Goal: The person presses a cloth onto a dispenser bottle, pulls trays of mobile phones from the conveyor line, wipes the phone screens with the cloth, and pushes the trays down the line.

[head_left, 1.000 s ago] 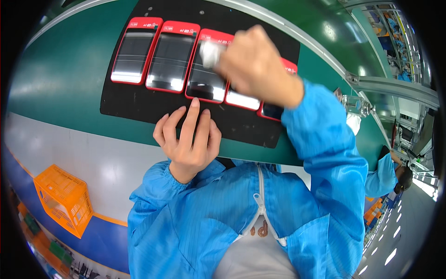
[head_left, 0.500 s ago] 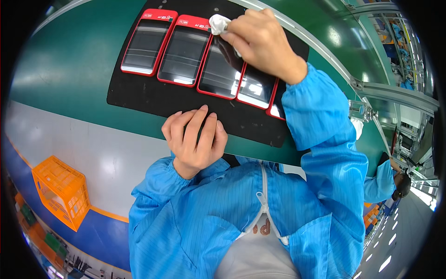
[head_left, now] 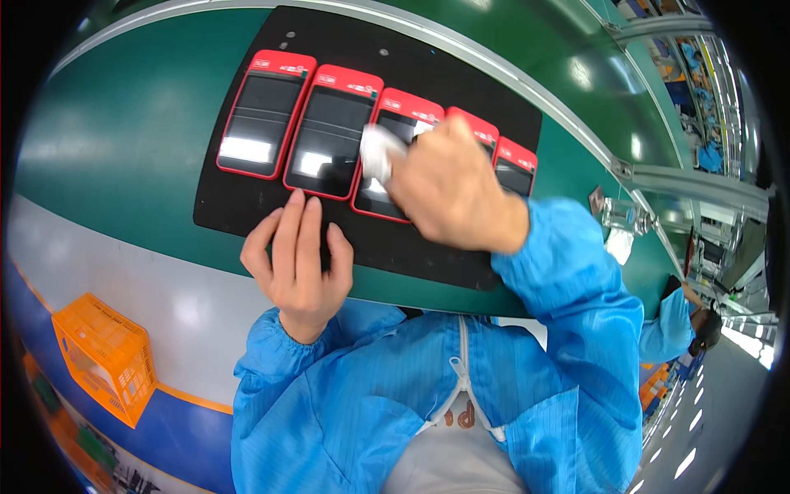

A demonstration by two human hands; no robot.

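Several red-framed handheld devices with dark glossy screens lie side by side on a black mat [head_left: 226,206]. A crumpled white wiping cloth [head_left: 378,155] is pinched in my right hand [head_left: 457,189], over the screen of the third device from the left [head_left: 403,107]; cloth and hand are blurred. My right hand also covers part of the fourth device [head_left: 477,123]. With fingers apart, my left hand [head_left: 303,267] has its fingertips at the near edge of the second device [head_left: 333,132]. The leftmost device [head_left: 262,115] lies untouched.
The mat rests on a green tabletop [head_left: 123,132]. At the right, a clear glass bottle [head_left: 625,216] stands by a white cloth or tissue [head_left: 619,245]. An orange plastic crate [head_left: 107,350] is at the lower left. Another person's blue sleeve [head_left: 665,333] shows far right.
My right hand has drawn the cloth from the third device's far end toward its near part. My left hand has shifted left, up to the second device's near edge. The view has tilted slightly.
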